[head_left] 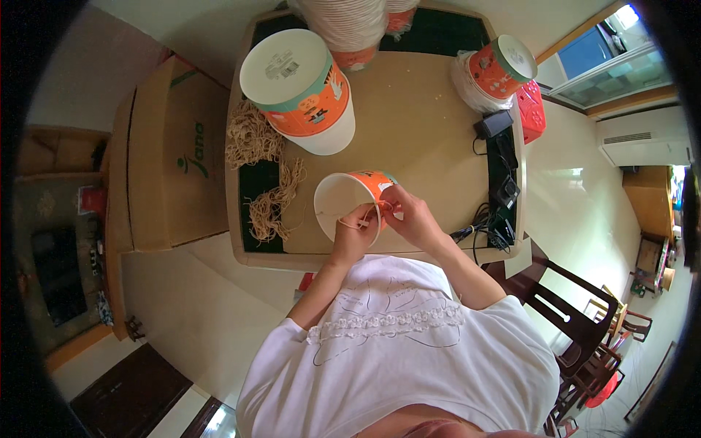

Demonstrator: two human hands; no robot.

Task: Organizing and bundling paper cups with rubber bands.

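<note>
A paper bucket [332, 191], white inside and orange printed outside, lies tilted at the table's near edge with its mouth toward the left. My left hand [354, 235] is closed at the rim, with a thin beige cord [345, 222] running across its fingers. On the rim's outer side, my right hand [415, 217] pinches at the same spot, fingertips close to the left ones. What the right fingertips grip is too small to make out for certain, though cord shows between the hands. Bundles of beige cord [254, 139] lie along the table's left edge.
An upside-down stack of orange-and-white buckets [321, 109] stands behind the cord. Farther back is a plastic-wrapped stack of buckets [343, 29]. At right are another bucket [491, 71], a black adapter [494, 124] and cables [480, 223]. A cardboard box [171, 153] flanks the table; a dark chair [569, 306] stands right.
</note>
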